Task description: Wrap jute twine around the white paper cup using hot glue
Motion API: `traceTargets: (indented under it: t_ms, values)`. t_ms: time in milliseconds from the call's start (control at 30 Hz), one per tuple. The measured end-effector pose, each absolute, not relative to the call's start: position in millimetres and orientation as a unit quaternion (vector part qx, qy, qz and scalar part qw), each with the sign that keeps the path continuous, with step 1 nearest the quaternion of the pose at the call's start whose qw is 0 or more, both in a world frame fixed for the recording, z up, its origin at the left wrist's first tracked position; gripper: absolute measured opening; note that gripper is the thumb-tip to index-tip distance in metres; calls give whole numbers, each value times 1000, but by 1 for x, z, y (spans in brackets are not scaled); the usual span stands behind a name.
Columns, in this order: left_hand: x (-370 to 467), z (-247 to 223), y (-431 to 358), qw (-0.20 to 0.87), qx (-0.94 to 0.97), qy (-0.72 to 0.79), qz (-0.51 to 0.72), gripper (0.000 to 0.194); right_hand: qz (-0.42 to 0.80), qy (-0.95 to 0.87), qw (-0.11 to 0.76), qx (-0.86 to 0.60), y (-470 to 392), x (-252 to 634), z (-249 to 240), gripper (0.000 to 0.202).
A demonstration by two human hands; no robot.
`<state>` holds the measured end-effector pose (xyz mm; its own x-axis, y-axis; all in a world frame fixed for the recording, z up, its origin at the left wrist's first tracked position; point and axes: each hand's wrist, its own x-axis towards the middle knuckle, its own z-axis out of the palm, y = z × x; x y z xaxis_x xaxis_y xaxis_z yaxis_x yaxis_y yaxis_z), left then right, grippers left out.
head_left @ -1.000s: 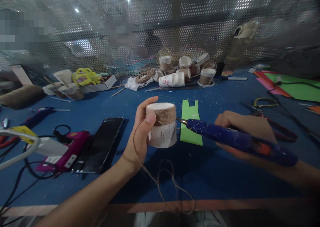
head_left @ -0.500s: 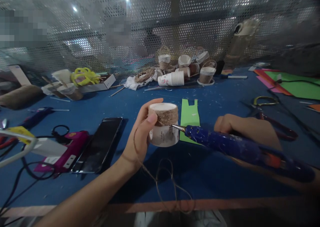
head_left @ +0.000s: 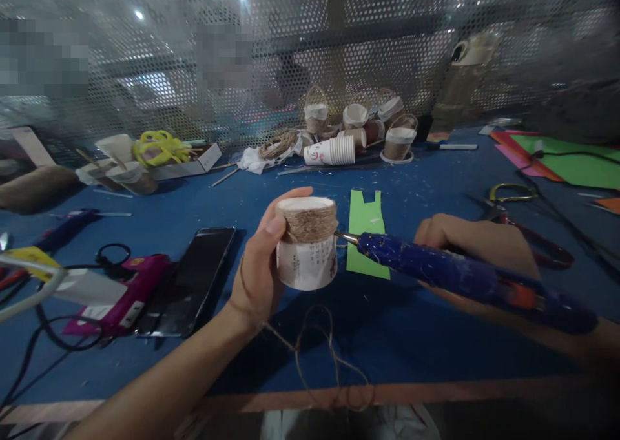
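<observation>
A white paper cup [head_left: 307, 263], its upper part wound with brown twine [head_left: 310, 224], is held upright in my left hand [head_left: 256, 273]. My right hand [head_left: 477, 252] grips a dark blue glue gun [head_left: 426, 262], whose metal tip is at the right side of the cup, by the lower edge of the winding. Loose twine [head_left: 296, 349] runs from near my left wrist and loops over the table's front edge. Behind the tip, a notched green paper piece [head_left: 367, 223] lies flat on the table.
A black phone [head_left: 191, 282] and magenta power strip [head_left: 123, 294] lie left. Stacked paper cups [head_left: 330, 150] and small twine-covered baskets [head_left: 400, 143] stand at the back. Right are scissors [head_left: 513, 192], red-handled pliers [head_left: 545, 249], coloured sheets [head_left: 571, 159] and a cable.
The cup has turned in my left hand and shifted slightly left, showing more print. The glue gun's tip has moved from the cup's front to its right side.
</observation>
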<state>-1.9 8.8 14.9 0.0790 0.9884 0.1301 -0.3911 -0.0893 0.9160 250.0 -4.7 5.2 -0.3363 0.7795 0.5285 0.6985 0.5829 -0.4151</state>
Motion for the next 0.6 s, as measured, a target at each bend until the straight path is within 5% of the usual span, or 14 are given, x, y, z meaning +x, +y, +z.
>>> traceTargets:
  t_ms: [600]
  values:
    - [-2, 17, 8, 600, 441, 352, 566, 44, 63, -828, 350, -433, -5, 251, 5, 19]
